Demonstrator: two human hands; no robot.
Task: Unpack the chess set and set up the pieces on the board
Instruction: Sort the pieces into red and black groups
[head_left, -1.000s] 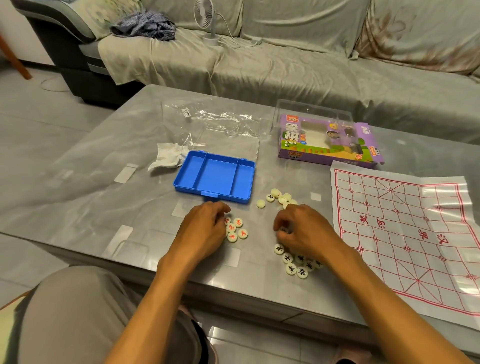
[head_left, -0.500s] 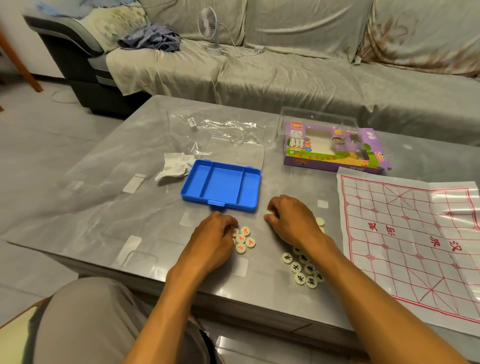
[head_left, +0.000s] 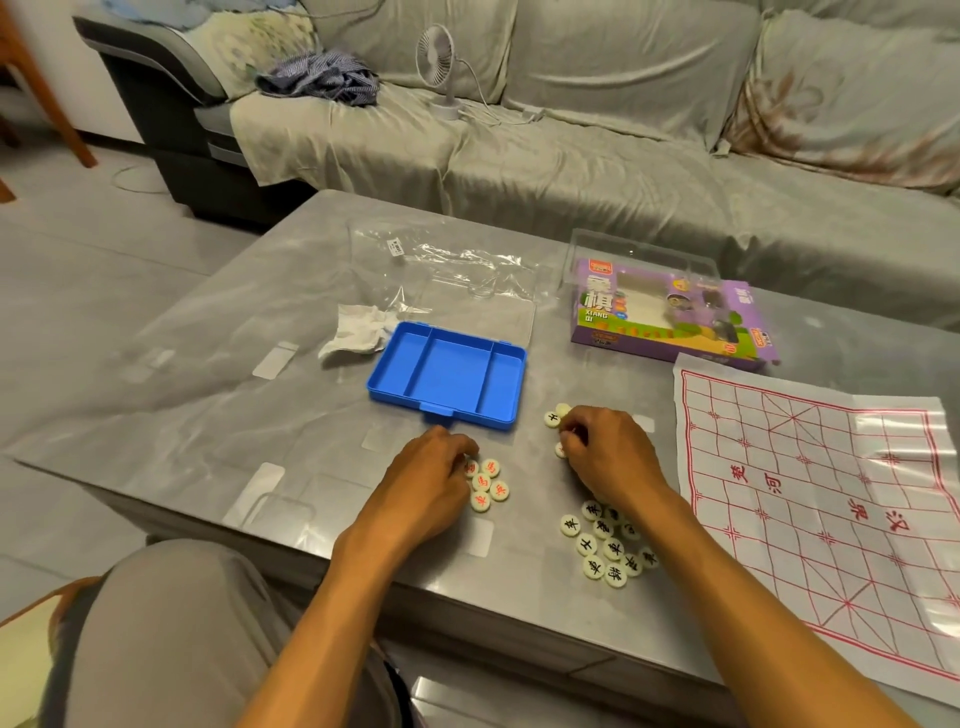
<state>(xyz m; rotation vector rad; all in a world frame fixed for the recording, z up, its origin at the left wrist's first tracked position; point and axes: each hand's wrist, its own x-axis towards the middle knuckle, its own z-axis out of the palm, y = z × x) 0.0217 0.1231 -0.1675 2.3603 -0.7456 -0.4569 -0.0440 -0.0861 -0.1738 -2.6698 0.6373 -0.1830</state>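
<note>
The fingers of the left hand are curled down onto the table, their tips touching a small group of red-marked pieces; whether they pinch one I cannot tell. The fingers of the right hand are also curled, over some loose pieces, and it is not clear if they hold one.

To the right of the right fingers lies the paper board, flat, with no piece on it; its near edge hangs a little over the table edge. Just beyond both sets of fingertips sits the blue tray, its three compartments empty, with a clear lid open behind it. Farther, beyond the right fingers, stands the purple box. Behind the right wrist is a cluster of black-marked pieces, near the front edge.
</note>
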